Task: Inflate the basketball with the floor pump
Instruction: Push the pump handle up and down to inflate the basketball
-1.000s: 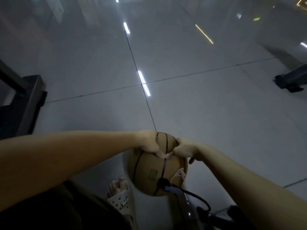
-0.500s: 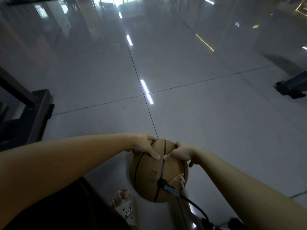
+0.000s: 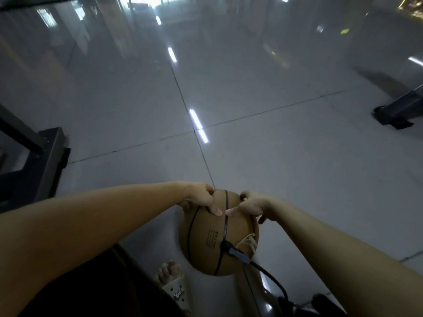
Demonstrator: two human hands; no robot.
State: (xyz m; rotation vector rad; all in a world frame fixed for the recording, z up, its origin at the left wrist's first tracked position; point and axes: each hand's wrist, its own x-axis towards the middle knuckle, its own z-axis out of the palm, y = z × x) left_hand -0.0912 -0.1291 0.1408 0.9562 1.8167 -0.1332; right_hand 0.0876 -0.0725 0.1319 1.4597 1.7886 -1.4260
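I hold a tan basketball (image 3: 206,239) with black seams in front of me, above the floor. My left hand (image 3: 199,199) grips its upper left side, thumb pressed on the top face. My right hand (image 3: 251,205) grips the upper right side, thumb pointing at the middle seam. A pump nozzle (image 3: 235,252) is plugged into the ball's near face. Its black hose (image 3: 272,281) curves down to the floor pump (image 3: 304,308), of which only dark parts show at the bottom edge.
Glossy grey floor tiles (image 3: 274,168) stretch ahead. A black metal frame (image 3: 39,165) stands at the left, another black base (image 3: 398,110) at the far right. My foot in a white sandal (image 3: 171,284) is below the ball.
The thumbs have drawn slightly apart on top of the ball. The view has tilted up, so ball and hands sit a little lower in the frame.
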